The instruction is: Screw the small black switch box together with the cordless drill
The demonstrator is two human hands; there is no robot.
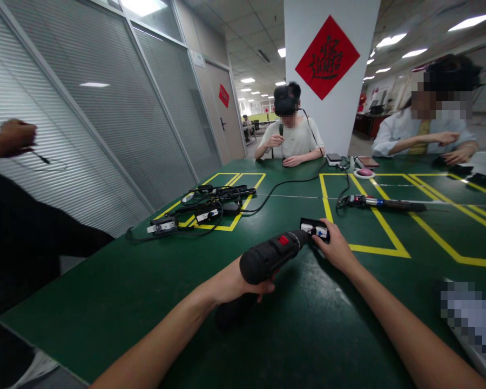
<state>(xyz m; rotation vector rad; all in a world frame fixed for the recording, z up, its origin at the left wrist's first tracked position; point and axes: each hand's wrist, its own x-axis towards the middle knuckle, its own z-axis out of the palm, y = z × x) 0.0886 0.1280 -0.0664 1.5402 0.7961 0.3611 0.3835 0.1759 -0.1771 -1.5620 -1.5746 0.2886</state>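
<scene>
My left hand (235,281) is wrapped round the grip of a black cordless drill (269,255) with a red switch on top. The drill points away and to the right. Its tip meets a small black case with white parts inside (319,230), though the exact contact is too small to make out. My right hand (335,246) pinches this case by its right and near edges, just above the green table or resting on it; I cannot tell which.
Black cables and adapters (210,208) lie on the green table (146,302) at the left. A dark cable-like tool (384,203) lies right. Two people (294,132) sit across the table. Another person's hand (18,136) is at the far left. A blurred-out object (473,324) lies near right.
</scene>
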